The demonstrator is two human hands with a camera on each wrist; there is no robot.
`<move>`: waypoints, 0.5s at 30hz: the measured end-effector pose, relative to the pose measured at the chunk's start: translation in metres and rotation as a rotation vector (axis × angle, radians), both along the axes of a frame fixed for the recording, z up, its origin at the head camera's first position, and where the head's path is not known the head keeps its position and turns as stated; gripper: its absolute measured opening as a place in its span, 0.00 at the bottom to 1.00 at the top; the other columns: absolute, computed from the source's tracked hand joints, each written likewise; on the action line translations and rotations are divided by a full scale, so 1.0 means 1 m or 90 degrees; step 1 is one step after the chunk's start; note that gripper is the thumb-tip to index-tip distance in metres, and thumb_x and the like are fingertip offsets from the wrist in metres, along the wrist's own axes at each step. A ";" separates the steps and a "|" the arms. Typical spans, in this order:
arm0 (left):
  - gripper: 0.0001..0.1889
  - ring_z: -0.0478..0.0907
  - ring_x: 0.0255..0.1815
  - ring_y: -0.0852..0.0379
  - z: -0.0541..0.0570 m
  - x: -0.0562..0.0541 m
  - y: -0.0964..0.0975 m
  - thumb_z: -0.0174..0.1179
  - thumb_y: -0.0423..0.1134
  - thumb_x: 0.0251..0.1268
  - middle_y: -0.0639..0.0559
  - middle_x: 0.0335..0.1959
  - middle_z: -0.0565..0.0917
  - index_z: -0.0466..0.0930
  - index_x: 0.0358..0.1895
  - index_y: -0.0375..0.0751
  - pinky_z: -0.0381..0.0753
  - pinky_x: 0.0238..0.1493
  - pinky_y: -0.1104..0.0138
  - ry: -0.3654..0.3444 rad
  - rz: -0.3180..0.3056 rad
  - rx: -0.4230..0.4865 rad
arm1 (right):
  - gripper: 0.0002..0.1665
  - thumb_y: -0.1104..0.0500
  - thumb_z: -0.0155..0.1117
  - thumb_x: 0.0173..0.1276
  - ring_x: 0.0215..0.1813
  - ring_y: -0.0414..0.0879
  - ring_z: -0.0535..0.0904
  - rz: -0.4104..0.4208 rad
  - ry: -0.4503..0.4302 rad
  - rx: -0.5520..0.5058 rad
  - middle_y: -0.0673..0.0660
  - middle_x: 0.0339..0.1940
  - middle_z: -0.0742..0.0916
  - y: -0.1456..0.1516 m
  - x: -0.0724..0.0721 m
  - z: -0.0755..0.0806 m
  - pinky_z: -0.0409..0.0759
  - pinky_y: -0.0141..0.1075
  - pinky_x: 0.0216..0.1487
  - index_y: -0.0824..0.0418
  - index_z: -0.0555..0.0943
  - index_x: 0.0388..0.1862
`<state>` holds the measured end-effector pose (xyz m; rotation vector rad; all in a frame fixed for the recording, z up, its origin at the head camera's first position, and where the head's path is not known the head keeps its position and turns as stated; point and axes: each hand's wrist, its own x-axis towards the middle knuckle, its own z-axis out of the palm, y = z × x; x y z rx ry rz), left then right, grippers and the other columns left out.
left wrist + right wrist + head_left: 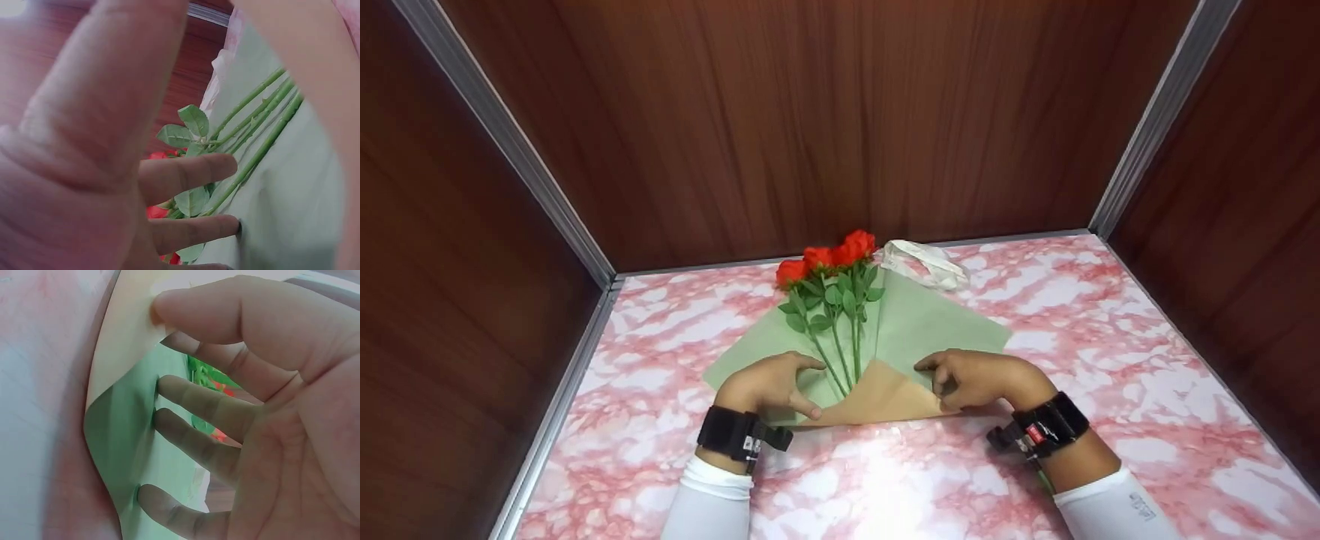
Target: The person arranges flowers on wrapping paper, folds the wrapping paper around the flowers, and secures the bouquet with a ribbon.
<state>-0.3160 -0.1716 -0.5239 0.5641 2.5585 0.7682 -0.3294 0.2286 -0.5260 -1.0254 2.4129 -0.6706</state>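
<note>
Several red roses (819,259) with green leaves and long stems lie on a sheet of wrapping paper (926,319), light green on its upper face. The sheet's near corner is turned up over the stem ends as a tan flap (877,397). At the left of the fold my left hand (769,382) spreads over the paper, its thumb at the flap's edge and its straight fingers (194,233) touching the green side near the stems. My right hand (979,375) rests at the fold's right end, thumb (197,315) on the flap, fingertips on the green face.
A loose white ribbon (926,262) lies behind the paper, right of the blooms. The pink marbled table (660,337) is bounded by brown wood-grain panels (810,127) at the back and both sides, with metal strips at the corners.
</note>
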 end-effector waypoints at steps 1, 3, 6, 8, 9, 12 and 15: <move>0.51 0.74 0.85 0.38 0.000 0.000 -0.001 0.91 0.50 0.49 0.43 0.83 0.79 0.80 0.81 0.51 0.74 0.85 0.43 -0.006 -0.002 0.004 | 0.05 0.64 0.74 0.61 0.82 0.70 0.77 0.000 -0.001 -0.001 0.69 0.81 0.82 0.000 -0.001 0.000 0.76 0.51 0.76 0.55 0.92 0.30; 0.53 0.73 0.86 0.39 0.000 0.001 -0.002 0.92 0.49 0.47 0.43 0.84 0.78 0.79 0.82 0.51 0.74 0.85 0.43 -0.013 -0.005 0.008 | 0.04 0.64 0.74 0.62 0.81 0.69 0.78 0.000 -0.003 -0.004 0.68 0.80 0.83 0.001 -0.002 -0.001 0.76 0.48 0.75 0.56 0.92 0.31; 0.55 0.73 0.86 0.39 0.000 0.002 -0.003 0.93 0.50 0.45 0.43 0.85 0.77 0.79 0.82 0.50 0.73 0.86 0.44 -0.017 -0.001 0.015 | 0.05 0.65 0.72 0.64 0.80 0.67 0.80 -0.006 0.001 -0.008 0.67 0.78 0.84 0.002 -0.003 -0.002 0.77 0.46 0.74 0.56 0.91 0.31; 0.52 0.74 0.85 0.40 0.000 0.003 -0.003 0.93 0.51 0.47 0.44 0.83 0.79 0.81 0.81 0.50 0.73 0.86 0.44 -0.013 0.008 0.018 | 0.06 0.65 0.72 0.64 0.78 0.66 0.82 -0.013 0.010 -0.012 0.66 0.77 0.86 0.002 -0.004 -0.003 0.78 0.45 0.72 0.55 0.90 0.30; 0.50 0.75 0.84 0.40 0.000 0.003 -0.002 0.92 0.51 0.48 0.44 0.82 0.80 0.82 0.79 0.49 0.74 0.85 0.44 -0.009 0.013 0.020 | 0.07 0.65 0.71 0.65 0.77 0.64 0.82 -0.017 0.013 -0.014 0.66 0.76 0.86 0.002 -0.004 -0.004 0.78 0.44 0.71 0.55 0.90 0.30; 0.38 0.81 0.77 0.41 0.000 0.004 -0.002 0.89 0.53 0.52 0.45 0.74 0.86 0.90 0.69 0.47 0.79 0.80 0.45 0.005 0.035 0.028 | 0.07 0.65 0.70 0.66 0.74 0.62 0.85 -0.024 0.029 -0.021 0.64 0.74 0.88 0.003 -0.006 -0.006 0.80 0.43 0.67 0.54 0.89 0.31; 0.20 0.87 0.61 0.47 -0.002 0.004 0.000 0.85 0.52 0.60 0.49 0.56 0.92 0.94 0.49 0.46 0.86 0.66 0.49 0.035 0.047 0.031 | 0.07 0.65 0.70 0.67 0.72 0.62 0.85 -0.030 0.029 -0.031 0.64 0.73 0.89 0.003 -0.007 -0.007 0.80 0.42 0.66 0.54 0.89 0.31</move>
